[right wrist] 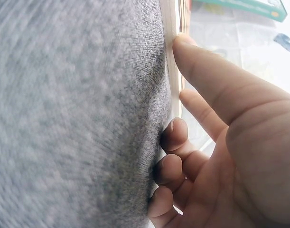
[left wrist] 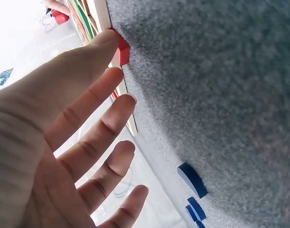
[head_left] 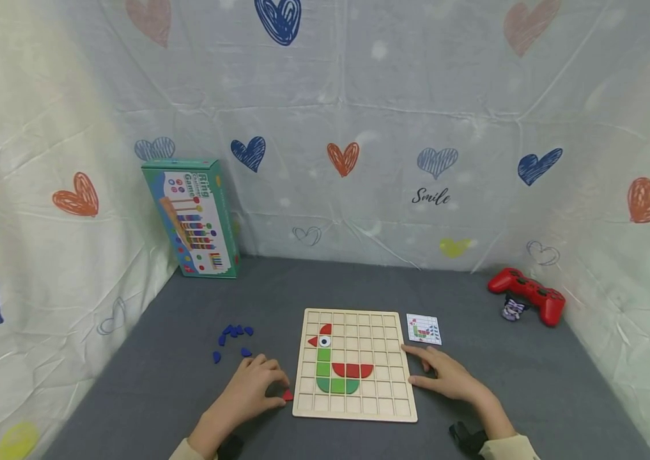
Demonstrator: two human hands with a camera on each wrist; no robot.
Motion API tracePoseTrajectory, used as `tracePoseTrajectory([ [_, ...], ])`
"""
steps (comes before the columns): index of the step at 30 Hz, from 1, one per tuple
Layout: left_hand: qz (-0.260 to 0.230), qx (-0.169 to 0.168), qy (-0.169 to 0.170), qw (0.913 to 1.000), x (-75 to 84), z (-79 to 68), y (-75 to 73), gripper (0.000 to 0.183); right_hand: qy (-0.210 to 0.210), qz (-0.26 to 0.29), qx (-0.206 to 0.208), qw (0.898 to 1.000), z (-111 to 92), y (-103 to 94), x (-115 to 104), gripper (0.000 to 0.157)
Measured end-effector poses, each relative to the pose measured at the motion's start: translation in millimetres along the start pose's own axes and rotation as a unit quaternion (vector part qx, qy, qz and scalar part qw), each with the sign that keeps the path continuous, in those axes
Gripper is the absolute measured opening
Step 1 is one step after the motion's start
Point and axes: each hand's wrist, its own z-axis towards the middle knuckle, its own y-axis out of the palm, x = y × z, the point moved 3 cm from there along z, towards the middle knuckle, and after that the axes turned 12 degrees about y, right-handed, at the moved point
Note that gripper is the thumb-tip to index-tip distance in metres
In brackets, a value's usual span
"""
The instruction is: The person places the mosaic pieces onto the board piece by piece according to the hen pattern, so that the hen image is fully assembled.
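In the head view a square wooden grid board (head_left: 385,409) lies on the grey table, bearing a bird figure of red, green and eye-printed tiles. My left hand (head_left: 255,386) is just left of it, beside a small red tile (head_left: 287,395) near the board's left edge. Up close in the left wrist view, the thumb tip overlaps this red tile (left wrist: 123,51), while the other fingers are spread and hold nothing. My right hand (head_left: 445,372) rests at the board's right edge; its thumb (right wrist: 197,61) and index fingertip touch the wooden rim, the other fingers loosely bent against the cloth.
Several blue tiles (head_left: 246,352) lie loose beyond the left hand. A pattern card (head_left: 424,329) is right of the board. A red game controller (head_left: 526,294) with a small charm (head_left: 512,309) sits at the far right. A green game box (head_left: 195,220) stands at the back left.
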Motion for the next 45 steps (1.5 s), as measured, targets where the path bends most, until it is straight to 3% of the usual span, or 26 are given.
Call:
tracePoseTrajectory([
  [10, 0.005, -0.013, 0.005, 0.9999, -3.6, -0.6, 3.7, 0.024, 0.002, -0.001, -0.002, 1.0, 2.3, -1.4, 0.3, 0.059],
  [24, 0.024, 0.031, 0.012, 0.9991, -2.1, 0.8, -2.6, 0.018, 0.01, 0.004, -0.006, 1.0, 3.6, -2.3, 1.3, 0.061],
  [32, 0.018, 0.03, 0.034, 0.9988, 9.0, 13.3, 1.3, 0.018, 0.006, 0.002, -0.001, 1.0, 1.7, -2.9, 0.3, 0.06],
  [45, 0.024, 0.023, 0.099, 0.9945, 34.3, 37.0, 7.6, 0.009, 0.017, 0.008, -0.009, 1.0, -0.1, 0.1, 1.9, 0.06],
])
